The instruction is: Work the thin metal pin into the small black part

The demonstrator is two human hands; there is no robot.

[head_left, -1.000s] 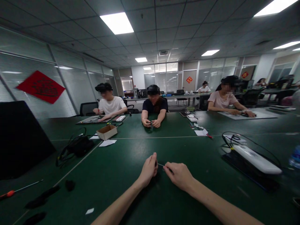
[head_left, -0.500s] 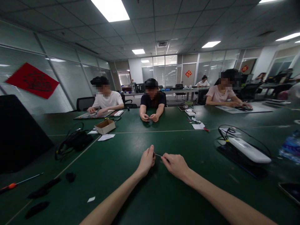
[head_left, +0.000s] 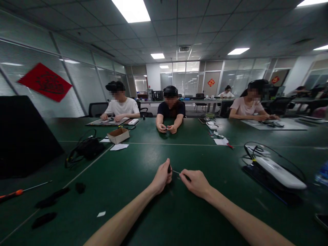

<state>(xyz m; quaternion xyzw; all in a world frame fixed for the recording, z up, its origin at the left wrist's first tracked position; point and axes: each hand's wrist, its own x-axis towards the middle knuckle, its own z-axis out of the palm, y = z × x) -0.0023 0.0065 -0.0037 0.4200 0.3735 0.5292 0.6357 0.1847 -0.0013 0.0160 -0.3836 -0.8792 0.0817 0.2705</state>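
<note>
My left hand is closed, thumb up, around a small black object; most of it is hidden by the fingers, so its kind cannot be made out. My right hand pinches what looks like a small screwdriver. Its thin metal shaft spans the gap between my hands and its tip meets the black object. A bit of dark handle shows under the right fingers. Both hands are over the green table, close together.
On the left lie an orange-handled screwdriver, several black pieces and a paper scrap. Farther off are a cardboard box and a black cable bundle. A white power bank lies right. A person sits opposite.
The view has turned slightly left, so the surroundings sit farther right. My hands keep nearly the same pose; more of the black object and the dark handle shows.
</note>
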